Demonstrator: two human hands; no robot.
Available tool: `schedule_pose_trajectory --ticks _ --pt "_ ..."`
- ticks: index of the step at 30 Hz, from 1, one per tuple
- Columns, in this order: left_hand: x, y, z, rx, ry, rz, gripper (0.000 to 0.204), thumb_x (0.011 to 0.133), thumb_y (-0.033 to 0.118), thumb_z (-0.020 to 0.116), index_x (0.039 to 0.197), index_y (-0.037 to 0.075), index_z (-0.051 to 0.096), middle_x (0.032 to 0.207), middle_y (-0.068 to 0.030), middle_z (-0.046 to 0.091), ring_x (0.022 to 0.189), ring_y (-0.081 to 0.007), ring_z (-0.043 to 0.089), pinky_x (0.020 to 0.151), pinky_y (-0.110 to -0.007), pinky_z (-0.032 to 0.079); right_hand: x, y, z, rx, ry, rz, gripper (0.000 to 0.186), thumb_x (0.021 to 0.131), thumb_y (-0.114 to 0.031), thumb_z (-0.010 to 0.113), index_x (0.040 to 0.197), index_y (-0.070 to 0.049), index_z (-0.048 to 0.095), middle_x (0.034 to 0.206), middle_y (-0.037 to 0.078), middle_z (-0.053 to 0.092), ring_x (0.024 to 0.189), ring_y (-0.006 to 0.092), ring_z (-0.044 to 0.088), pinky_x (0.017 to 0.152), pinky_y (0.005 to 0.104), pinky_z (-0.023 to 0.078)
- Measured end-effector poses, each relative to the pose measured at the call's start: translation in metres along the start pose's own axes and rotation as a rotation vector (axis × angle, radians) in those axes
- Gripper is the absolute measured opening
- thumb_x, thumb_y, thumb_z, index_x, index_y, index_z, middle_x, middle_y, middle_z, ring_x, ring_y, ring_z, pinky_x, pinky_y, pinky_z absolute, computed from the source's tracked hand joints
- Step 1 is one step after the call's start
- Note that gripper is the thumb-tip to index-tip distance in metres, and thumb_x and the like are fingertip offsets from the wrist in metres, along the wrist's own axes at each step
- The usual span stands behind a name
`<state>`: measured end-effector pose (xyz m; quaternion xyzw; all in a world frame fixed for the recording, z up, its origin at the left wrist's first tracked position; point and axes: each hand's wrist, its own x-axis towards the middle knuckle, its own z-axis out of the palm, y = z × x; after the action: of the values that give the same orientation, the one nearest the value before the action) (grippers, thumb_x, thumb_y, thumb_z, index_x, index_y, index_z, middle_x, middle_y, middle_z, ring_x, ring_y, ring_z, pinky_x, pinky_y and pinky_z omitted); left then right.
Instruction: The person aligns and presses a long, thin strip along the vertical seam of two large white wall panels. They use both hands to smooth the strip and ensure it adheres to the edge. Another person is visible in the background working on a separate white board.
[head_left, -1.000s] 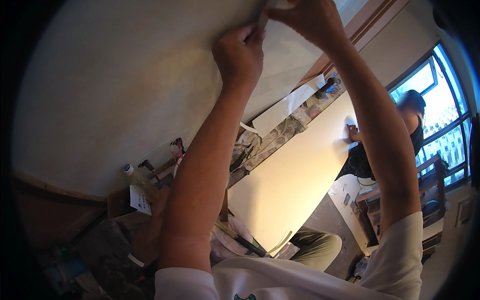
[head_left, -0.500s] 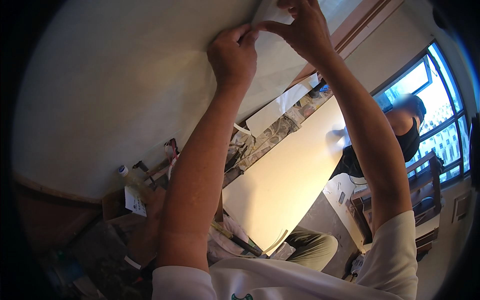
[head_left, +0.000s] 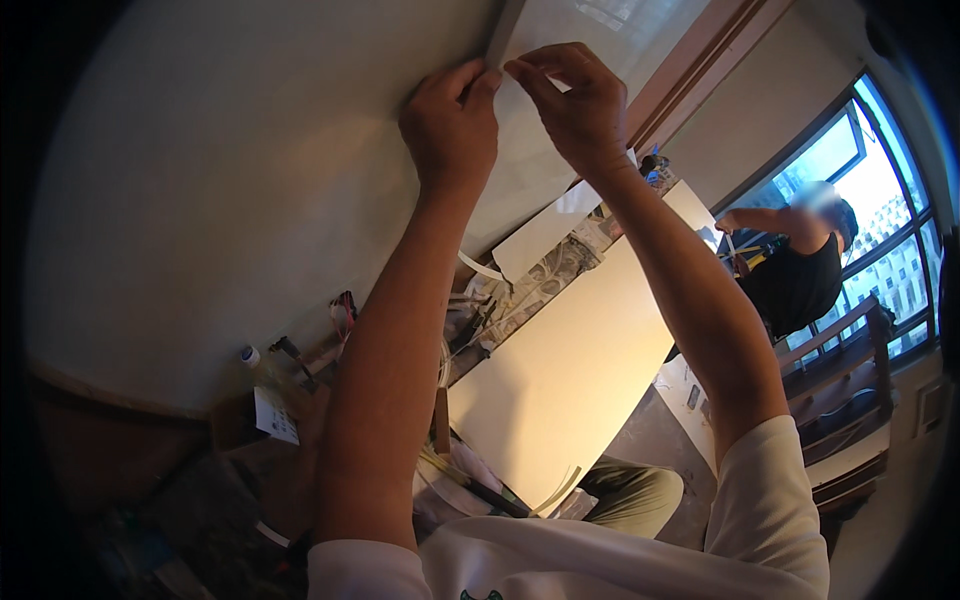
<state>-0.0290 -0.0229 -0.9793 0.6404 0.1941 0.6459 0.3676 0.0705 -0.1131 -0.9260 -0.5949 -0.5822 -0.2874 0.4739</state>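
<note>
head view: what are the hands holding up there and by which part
Both hands, left hand and right hand, pinch the lower end of a thin pale strip against the white surface, fingertips meeting there.

Pale strip (head_left: 503,35): upper end cut off by the top edge. Clutter (head_left: 300,370) below the panel: too small to identify, possibly tools. Second person (head_left: 800,270) by the window: partly hidden, blurred.

Below me a pale board (head_left: 560,390) leans over clutter; another person (head_left: 795,265) works beside the window (head_left: 885,210).
</note>
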Motion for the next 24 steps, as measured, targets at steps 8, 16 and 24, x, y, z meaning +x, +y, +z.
schedule_pose_trajectory --ticks 8,16,24 --pt "0.000 -0.005 0.001 -0.023 0.008 0.002 0.026 0.090 0.023 0.077 0.106 0.002 0.078 0.093 -0.0117 0.077 0.081 -0.0209 0.073 0.078 -0.033 0.056 -0.006 -0.005 0.009 0.162 0.002 0.292 0.023 0.083 -0.023 0.084 0.086 -0.002 0.076 0.086 0.007 0.073 0.078 0.0140 0.070 0.071 0.0298 0.054" --pt "-0.003 -0.002 0.007 -0.001 0.018 -0.025 0.020 0.089 0.017 0.076 0.101 0.002 0.078 0.095 -0.0136 0.074 0.084 -0.0290 0.072 0.077 -0.039 0.057 0.003 -0.002 0.005 0.131 -0.052 0.292 0.034 0.077 -0.032 0.087 0.083 0.000 0.075 0.084 0.009 0.073 0.074 0.0182 0.071 0.068 0.0316 0.056" --pt "-0.010 -0.003 0.010 0.019 0.103 0.108 0.016 0.090 0.011 0.073 0.104 0.003 0.077 0.094 -0.0126 0.074 0.086 -0.0295 0.072 0.077 -0.040 0.056 0.009 -0.015 0.014 -0.216 0.010 0.168 0.038 0.077 -0.038 0.081 0.075 -0.003 0.070 0.077 0.011 0.070 0.071 0.0293 0.070 0.068 0.0392 0.056"
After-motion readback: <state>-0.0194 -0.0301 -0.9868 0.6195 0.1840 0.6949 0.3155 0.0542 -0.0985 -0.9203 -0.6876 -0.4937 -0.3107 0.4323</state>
